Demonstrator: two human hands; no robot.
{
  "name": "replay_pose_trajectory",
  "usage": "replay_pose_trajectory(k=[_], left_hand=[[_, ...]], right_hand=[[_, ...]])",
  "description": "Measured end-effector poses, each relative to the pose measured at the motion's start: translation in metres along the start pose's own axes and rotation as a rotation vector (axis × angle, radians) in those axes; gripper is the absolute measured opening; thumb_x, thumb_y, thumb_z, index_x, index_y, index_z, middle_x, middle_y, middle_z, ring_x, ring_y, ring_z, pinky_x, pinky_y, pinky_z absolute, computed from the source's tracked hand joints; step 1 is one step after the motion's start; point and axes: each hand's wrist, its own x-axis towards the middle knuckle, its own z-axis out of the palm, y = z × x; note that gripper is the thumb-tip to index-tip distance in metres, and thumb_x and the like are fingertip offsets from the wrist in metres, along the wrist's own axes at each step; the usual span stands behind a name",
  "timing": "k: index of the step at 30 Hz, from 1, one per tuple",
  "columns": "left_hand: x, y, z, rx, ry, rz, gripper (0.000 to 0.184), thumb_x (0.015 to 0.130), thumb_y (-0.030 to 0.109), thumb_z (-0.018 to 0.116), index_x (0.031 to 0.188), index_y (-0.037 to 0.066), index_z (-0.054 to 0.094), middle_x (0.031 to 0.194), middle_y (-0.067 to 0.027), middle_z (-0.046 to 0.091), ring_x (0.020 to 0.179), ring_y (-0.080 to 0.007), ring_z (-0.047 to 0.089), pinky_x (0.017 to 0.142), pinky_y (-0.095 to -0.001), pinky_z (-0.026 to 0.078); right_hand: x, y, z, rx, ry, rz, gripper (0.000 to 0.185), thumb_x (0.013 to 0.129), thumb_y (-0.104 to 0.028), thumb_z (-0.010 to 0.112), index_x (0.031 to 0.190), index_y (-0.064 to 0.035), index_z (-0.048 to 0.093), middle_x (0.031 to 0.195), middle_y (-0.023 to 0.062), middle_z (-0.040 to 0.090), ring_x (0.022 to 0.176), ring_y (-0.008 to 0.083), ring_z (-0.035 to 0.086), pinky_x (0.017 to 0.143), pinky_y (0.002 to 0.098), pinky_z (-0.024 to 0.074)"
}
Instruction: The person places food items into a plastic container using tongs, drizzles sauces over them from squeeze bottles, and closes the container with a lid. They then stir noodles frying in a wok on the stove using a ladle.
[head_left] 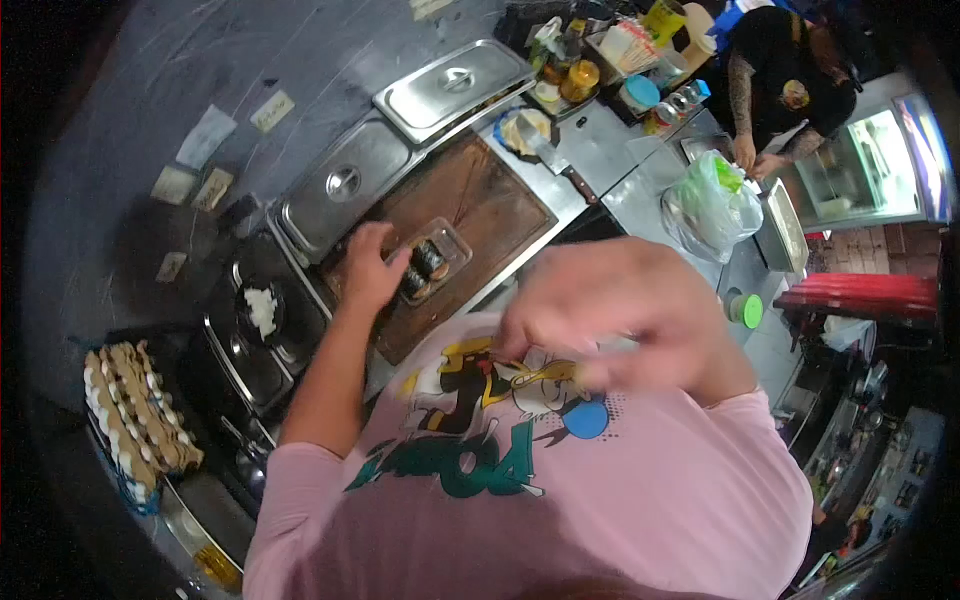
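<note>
My left hand [372,268] is over the left part of a brown cutting board [490,210]. Its thumb and fingers are apart with nothing visible between them. The thumb tip is right beside dark-wrapped rolls [430,258], and I cannot tell whether it touches them. The rolls lie in a small clear plastic tray [458,246] on the board. My right hand [625,320] is raised close to the camera in front of my pink shirt. Motion blurs its fingers, so whatever they may hold cannot be made out.
Lidded steel pans [345,182] line the board's far side. A knife [560,165] rests across a small bowl [525,130] beyond the board. Egg trays [135,410] stand at left. At right, another person's hands [757,163] are near a plastic bag [712,210].
</note>
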Motion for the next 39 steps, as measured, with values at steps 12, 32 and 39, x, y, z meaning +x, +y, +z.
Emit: replay_pose_trajectory(k=[12, 32, 39], left_hand=[[0.068, -0.046, -0.062, 0.217, 0.141, -0.032, 0.065, 0.084, 0.028, 0.084, 0.137, 0.0, 0.06, 0.139, -0.0226, 0.06, 0.131, -0.0428, 0.056, 0.113, -0.0488, 0.045], [0.13, 0.002, -0.074, 0.522, -0.304, -0.29, 0.1, 0.07, 0.03, 0.09, 0.159, 0.02, 0.046, 0.139, -0.0165, 0.058, 0.133, -0.0395, 0.052, 0.113, -0.0514, 0.043], [0.078, 0.05, -0.117, 0.535, -0.278, -0.414, 0.104, 0.069, 0.03, 0.092, 0.16, 0.018, 0.045, 0.135, -0.0189, 0.057, 0.133, -0.0407, 0.051, 0.114, -0.0507, 0.043]], right_hand=[[0.027, -0.02, -0.008, 0.271, -0.13, 0.071, 0.033, 0.1, -0.026, 0.07, 0.124, -0.0037, 0.069, 0.107, 0.0213, 0.074, 0.083, 0.0277, 0.073, 0.072, 0.0392, 0.0569], [-0.025, 0.242, -0.286, -0.64, -0.249, 0.779, 0.046, 0.093, -0.023, 0.073, 0.134, -0.0033, 0.067, 0.111, 0.0193, 0.075, 0.104, 0.0341, 0.073, 0.094, 0.0432, 0.0564], [0.034, 0.337, -0.29, -1.115, -0.462, 0.398, 0.077, 0.082, -0.03, 0.087, 0.148, -0.0141, 0.052, 0.153, 0.0127, 0.054, 0.141, 0.0372, 0.051, 0.114, 0.0525, 0.0413]])
